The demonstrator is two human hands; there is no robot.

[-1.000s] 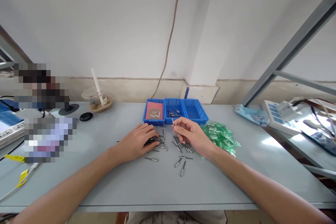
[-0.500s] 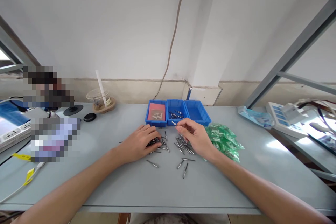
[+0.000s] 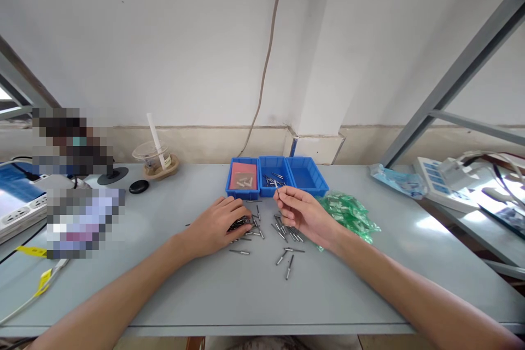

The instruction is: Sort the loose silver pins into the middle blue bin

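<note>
My left hand (image 3: pixel 221 225) rests on the grey table with its fingers curled over a heap of dark metal rivets (image 3: pixel 240 223). My right hand (image 3: pixel 305 213) pinches one small metal rivet (image 3: pixel 278 192) between thumb and finger, just in front of the middle blue bin (image 3: pixel 273 192). That bin holds several rivets. Beside it, the left blue bin (image 3: pixel 243 194) contains a pink card (image 3: pixel 241 168) and a small bag of light pieces. More rivets (image 3: pixel 289 266) lie scattered on the table between and below my hands.
The right blue bin (image 3: pixel 307 174) adjoins the middle one. Green plastic bags (image 3: pixel 348 213) lie right of my right hand. Further off are a clear cup (image 3: pixel 150 154), a black round lid (image 3: pixel 139 186), a blue packet (image 3: pixel 397 180) and power strips (image 3: pixel 24 213).
The pinched rivet has turned more upright as my right hand rotated. A loose rivet below my left hand now lies flatter. The whole view has shifted slightly.
</note>
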